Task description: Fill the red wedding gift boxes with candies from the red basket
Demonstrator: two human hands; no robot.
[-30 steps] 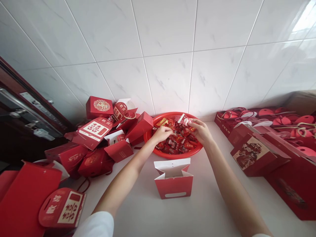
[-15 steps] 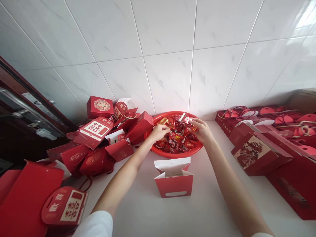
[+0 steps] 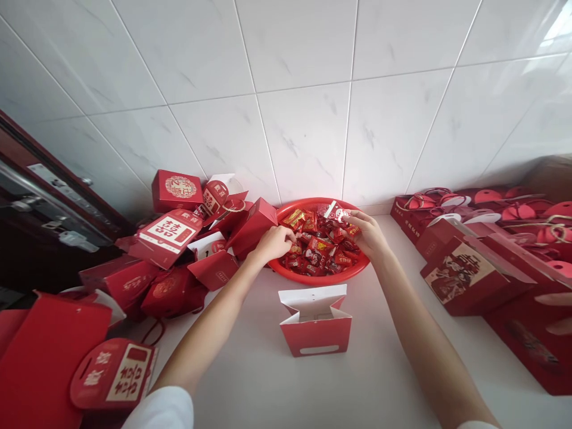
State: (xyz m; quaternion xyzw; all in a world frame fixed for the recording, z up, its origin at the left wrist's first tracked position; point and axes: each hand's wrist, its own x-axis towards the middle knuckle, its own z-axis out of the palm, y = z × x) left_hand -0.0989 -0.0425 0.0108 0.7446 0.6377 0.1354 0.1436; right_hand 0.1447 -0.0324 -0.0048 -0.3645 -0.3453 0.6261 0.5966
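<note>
A red plastic basket (image 3: 313,279) full of wrapped candies (image 3: 318,253) stands against the wall. My left hand (image 3: 276,243) is at its left rim with the fingers curled together; whatever may be in them is hidden. On the basket's right side, my right hand (image 3: 367,233) has its fingers closed on candies, with a white-and-red wrapped candy (image 3: 336,212) at the fingertips. Nearer to me, between my forearms, an upright red gift box (image 3: 316,336) stands with its top open and its white inside showing.
Red gift boxes (image 3: 170,232) lie heaped at the left, beside a dark door frame with keys (image 3: 78,239). Rows of red boxes (image 3: 465,277) fill the right. Another person's hand (image 3: 556,310) shows at the right edge. White wall tiles (image 3: 304,137) rise behind.
My left hand has drawn back left from the candies to the basket's rim. My right hand stays about where it was. Another person's fingers have come in at the right edge.
</note>
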